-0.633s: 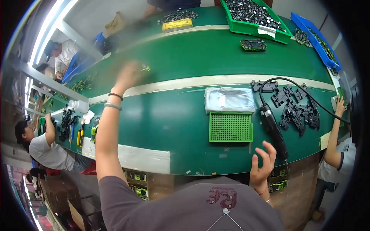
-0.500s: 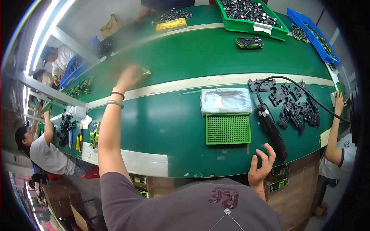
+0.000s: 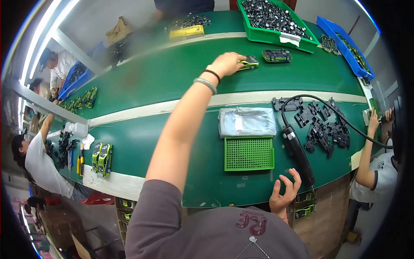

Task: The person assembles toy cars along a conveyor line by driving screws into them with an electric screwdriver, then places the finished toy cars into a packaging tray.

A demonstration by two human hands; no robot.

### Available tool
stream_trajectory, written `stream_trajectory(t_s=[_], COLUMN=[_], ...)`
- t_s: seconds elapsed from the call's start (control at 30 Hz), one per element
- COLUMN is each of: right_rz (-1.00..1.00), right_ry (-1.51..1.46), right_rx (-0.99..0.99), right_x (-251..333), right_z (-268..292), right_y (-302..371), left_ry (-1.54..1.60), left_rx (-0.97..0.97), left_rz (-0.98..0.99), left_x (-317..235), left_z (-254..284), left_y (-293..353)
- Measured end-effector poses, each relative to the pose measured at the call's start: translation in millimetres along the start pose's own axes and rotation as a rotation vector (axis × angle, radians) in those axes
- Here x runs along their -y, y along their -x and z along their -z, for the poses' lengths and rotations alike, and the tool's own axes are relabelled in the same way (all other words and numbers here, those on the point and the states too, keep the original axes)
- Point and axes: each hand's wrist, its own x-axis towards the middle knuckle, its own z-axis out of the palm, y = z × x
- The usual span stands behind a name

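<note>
1. Moved since the earlier frame: our left hand (image 3: 228, 64), now farther right along the table (image 3: 133, 138), and with it one green-and-black toy car (image 3: 249, 62).
2. Grip: left fingers clamped on that car's left end, beyond the white strip (image 3: 254, 97), toward the table's far edge.
3. One upturned car (image 3: 276, 55) (dark underside showing), just right of ours.
4. Our right hand (image 3: 286, 193): fingers apart, loosely curled, at the table's near edge.
5. One black corded tool (image 3: 297, 155), tip beside that hand.
6. Black chassis parts (image 3: 321, 134), loosely heaped toward the table's right edge.
7. One green perforated tray (image 3: 249, 154), nearer us than a pale bundle (image 3: 246, 121).
</note>
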Motion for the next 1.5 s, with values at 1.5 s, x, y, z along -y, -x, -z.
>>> stream_trajectory(t_s=[1.5], right_rz=[0.415], right_ry=[-0.203], right_rx=[0.097], right_x=[1.1], right_z=[1.5], right_y=[-9.2], left_ry=[-0.876], left_rx=[-0.933], left_rz=[2.472], left_x=[-272.6], left_z=[-76.2], left_y=[990.1])
